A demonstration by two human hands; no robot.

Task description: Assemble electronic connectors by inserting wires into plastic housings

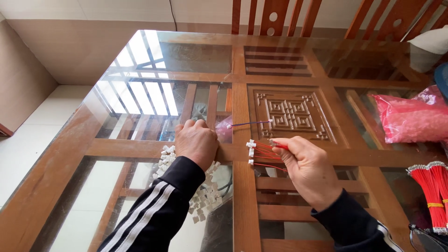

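On the glass-topped wooden table (140, 70), toward its near edge and left of the middle, lies a loose heap of small white plastic connector housings (205, 193), spreading from under the left forearm toward the near edge. The left hand (196, 142) rests knuckles-up on the glass over the far end of that heap, fingers curled down and closed; what they pinch is hidden under the hand. Just beyond its fingertips lies a small clear plastic bag (225, 129) with something pinkish inside, and beside it a single thin blue-violet wire with a white tip (252, 123) stretches rightward across the table's centre. The right hand (305, 170) is closed in a pinch on a small bunch of thin red wires (265, 151), whose white-capped ends fan out leftward toward the left hand. At the table's right edge sits a pink plastic bag (410, 119), bulging with small pink pieces. Near the right front corner lies a thick bundle of red wires with bare metal ends (431, 196), bound by a yellow band.
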